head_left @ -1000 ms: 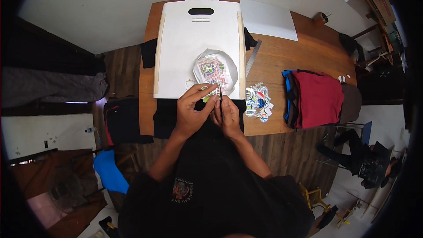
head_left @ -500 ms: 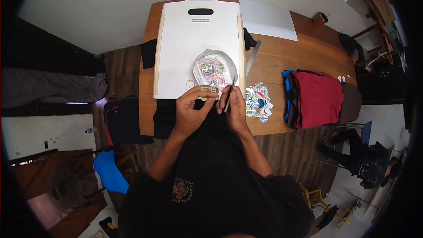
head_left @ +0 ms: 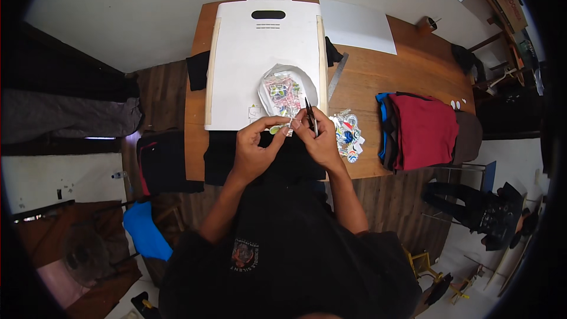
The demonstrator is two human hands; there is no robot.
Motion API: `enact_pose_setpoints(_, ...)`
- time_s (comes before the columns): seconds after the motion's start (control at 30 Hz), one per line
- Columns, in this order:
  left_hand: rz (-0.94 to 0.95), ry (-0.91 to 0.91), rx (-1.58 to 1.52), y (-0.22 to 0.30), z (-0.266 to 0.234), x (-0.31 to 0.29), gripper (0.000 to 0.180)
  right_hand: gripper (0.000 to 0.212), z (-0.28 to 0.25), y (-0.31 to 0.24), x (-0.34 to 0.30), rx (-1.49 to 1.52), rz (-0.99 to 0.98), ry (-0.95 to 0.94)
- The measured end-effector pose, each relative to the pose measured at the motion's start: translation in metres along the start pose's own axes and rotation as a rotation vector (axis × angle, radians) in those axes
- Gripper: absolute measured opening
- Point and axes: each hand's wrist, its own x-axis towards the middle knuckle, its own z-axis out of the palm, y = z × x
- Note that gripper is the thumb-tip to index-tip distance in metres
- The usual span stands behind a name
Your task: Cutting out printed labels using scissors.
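Observation:
My left hand [head_left: 254, 150] is closed in a pinch on a small green-and-white printed sticker [head_left: 275, 130]. The thumb and forefinger of my right hand [head_left: 325, 146] meet the left fingertips at the sticker's edge. A pair of small dark thread snips [head_left: 312, 119] is tucked in my right hand, its blades pointing away from me. Just beyond the fingers sits a white round-walled container [head_left: 307, 82] with several colourful printed stickers [head_left: 280, 90] in it. To the right of my right hand lies a loose heap of stickers [head_left: 349, 136].
The container stands on a large white panel [head_left: 236, 53] with a dark slot, on a wooden table [head_left: 363, 74]. A metal ruler [head_left: 338, 77] and a white sheet [head_left: 357, 26] lie right of it. Folded red cloth [head_left: 422, 133] is stacked farther right. Another person [head_left: 472, 210] is at the far right.
My right hand has turned and moved in, bringing its thumb and forefinger to the sticker. The snips have swung with it. My left hand stays nearly in place.

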Motion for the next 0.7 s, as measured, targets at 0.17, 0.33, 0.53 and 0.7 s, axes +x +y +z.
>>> enact_pose_setpoints(0.17,-0.001,0.158,-0.113,-0.007,0.005,0.001,0.012,0.005,0.004,0.018,-0.006,0.019,-0.027,0.002)
enact_pose_setpoints(0.33,0.035,0.154,-0.061,-0.006,0.007,0.004,0.013,0.006,0.02,0.008,-0.018,0.248,0.126,0.08)
enact_pose_setpoints(0.53,0.038,0.048,-0.001,0.006,0.003,0.004,0.019,0.006,0.023,0.006,-0.017,0.313,0.149,0.135)
enact_pose_setpoints(0.7,0.045,0.138,-0.108,0.003,0.006,0.005,0.021,0.007,0.021,0.008,-0.015,0.252,0.07,0.13)
